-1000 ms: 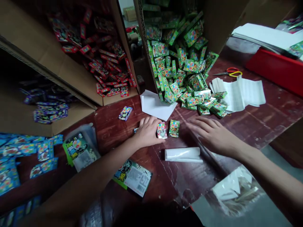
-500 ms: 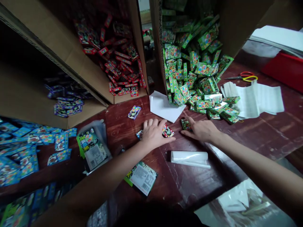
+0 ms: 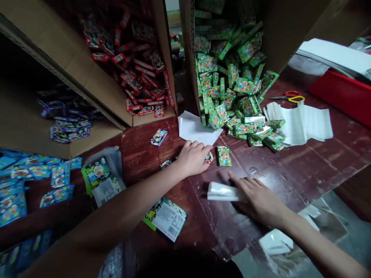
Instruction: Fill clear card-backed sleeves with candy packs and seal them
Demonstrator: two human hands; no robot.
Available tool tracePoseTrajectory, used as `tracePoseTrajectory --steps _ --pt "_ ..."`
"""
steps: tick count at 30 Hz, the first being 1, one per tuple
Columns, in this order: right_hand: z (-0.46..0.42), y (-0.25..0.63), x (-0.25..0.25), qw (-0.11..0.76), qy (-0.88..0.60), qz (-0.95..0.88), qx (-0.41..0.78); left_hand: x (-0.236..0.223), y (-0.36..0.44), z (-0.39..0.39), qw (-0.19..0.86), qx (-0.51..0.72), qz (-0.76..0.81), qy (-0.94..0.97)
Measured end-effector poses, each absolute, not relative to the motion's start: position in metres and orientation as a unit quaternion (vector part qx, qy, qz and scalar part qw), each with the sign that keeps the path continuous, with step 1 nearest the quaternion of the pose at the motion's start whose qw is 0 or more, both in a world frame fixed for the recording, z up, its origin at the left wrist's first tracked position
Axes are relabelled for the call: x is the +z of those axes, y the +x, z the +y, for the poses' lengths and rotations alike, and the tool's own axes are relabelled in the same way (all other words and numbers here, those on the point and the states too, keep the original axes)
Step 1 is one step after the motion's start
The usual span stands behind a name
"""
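My left hand [image 3: 193, 158] is closed over a small red box [image 3: 208, 157], which shows only at the fingertips. By its wrist lies a dark small box [image 3: 165, 163], partly covered by the arm. A green box [image 3: 223, 155] lies flat just right of my left hand. My right hand [image 3: 257, 195] is open, its fingers stretched over the right end of a white plastic roll [image 3: 222, 192]. A purple box [image 3: 159, 137] lies alone beyond my left hand. Nearer to me is a green-and-black printed pouch [image 3: 169, 219], label side up.
Cartons hold red boxes [image 3: 145, 87], purple boxes [image 3: 71, 129] and green boxes [image 3: 243, 96], some spilling onto the table. Blue packets [image 3: 60, 175] and pouches [image 3: 101, 177] lie left. White paper [image 3: 197, 129], scissors [image 3: 292, 96], paper strips [image 3: 313, 123] and a red tray [image 3: 342, 94] lie farther off.
My right hand has let go of the green box and moved toward me onto the plastic roll. My left hand has shifted right with the red box, toward the green one.
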State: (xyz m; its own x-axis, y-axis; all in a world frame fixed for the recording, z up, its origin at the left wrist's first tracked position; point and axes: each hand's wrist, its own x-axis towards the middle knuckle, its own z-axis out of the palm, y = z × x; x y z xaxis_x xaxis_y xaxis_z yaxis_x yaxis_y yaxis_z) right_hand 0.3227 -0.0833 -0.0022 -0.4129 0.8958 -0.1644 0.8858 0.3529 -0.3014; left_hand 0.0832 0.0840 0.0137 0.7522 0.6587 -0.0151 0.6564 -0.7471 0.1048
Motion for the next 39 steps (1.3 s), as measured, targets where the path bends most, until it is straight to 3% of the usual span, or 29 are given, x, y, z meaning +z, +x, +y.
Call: tracePoseTrajectory --steps 6,11,15,20,27,33,39 --pt "-0.104 0.389 0.000 -0.026 -0.635 -0.770 0.059 0.024 0.091 0.077 0.029 0.016 0.525 0.850" --pt "-0.046 0.379 0.017 0.070 -0.536 -0.840 0.045 0.035 0.010 0.075 0.066 -0.010 0.577 0.814" --pt "0.027 0.335 0.004 0.049 -0.490 -0.866 0.087 0.015 -0.034 0.063 0.179 -0.054 0.541 0.820" --pt "0.039 0.266 -0.017 -0.050 -0.584 -0.797 0.146 -0.019 -0.027 0.060 0.224 0.054 0.429 0.873" --pt "-0.050 0.173 -0.035 0.024 -0.683 -0.724 0.086 -0.031 -0.015 0.050 0.255 0.091 0.276 0.922" --pt "-0.113 0.195 -0.023 0.044 -0.622 -0.772 0.122 -0.006 -0.038 0.007 0.274 0.056 0.240 0.930" --pt "-0.079 0.211 -0.006 0.050 -0.425 -0.900 0.084 0.043 -0.097 -0.018 0.233 -0.054 0.277 0.931"
